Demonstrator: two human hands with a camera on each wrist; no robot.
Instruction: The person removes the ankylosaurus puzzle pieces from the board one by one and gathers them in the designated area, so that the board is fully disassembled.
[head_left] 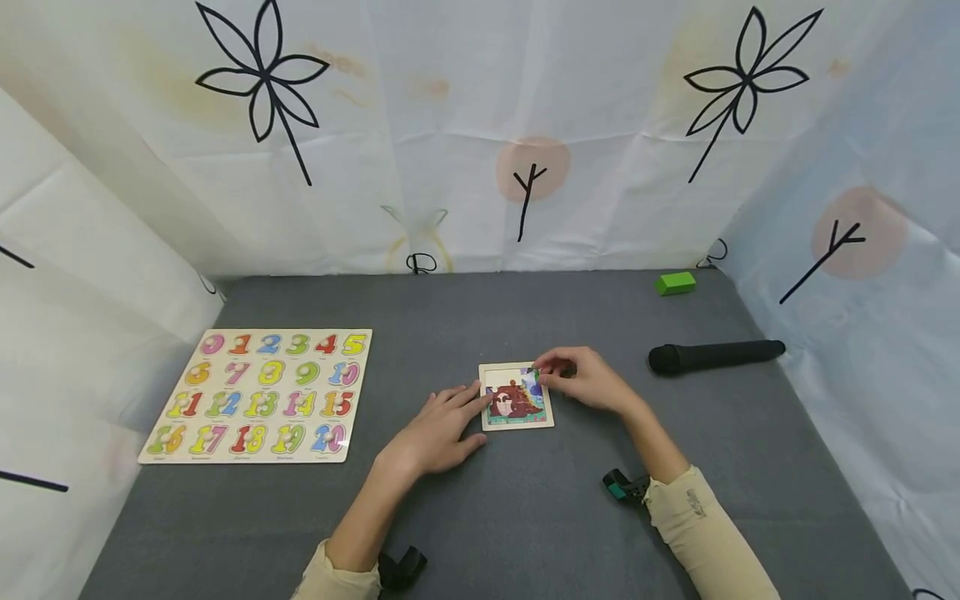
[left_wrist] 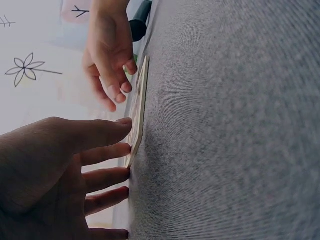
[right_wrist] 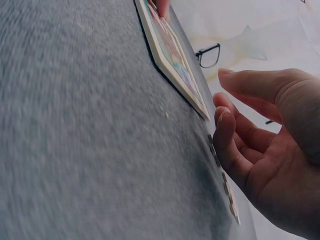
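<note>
A small square picture puzzle (head_left: 517,412) in a pale wooden frame lies on the grey table. It shows a brown animal, with a bare pale patch at its upper left. My left hand (head_left: 438,429) has its fingers spread, fingertips at the frame's left edge; in the left wrist view the thumb (left_wrist: 107,134) overlaps that edge. Over the puzzle's upper right corner is my right hand (head_left: 581,379), fingers loosely bent. The right wrist view shows a gap between its thumb and fingers (right_wrist: 227,132), nothing held there. Low beyond those fingers lies a thin jagged-edged piece (right_wrist: 230,195).
On the left lies a number peg board (head_left: 258,387) with coloured numerals. A black microphone (head_left: 716,356) lies to the right, and a green block (head_left: 677,283) sits at the back right. White patterned cloth (head_left: 465,100) encloses the table's back and sides.
</note>
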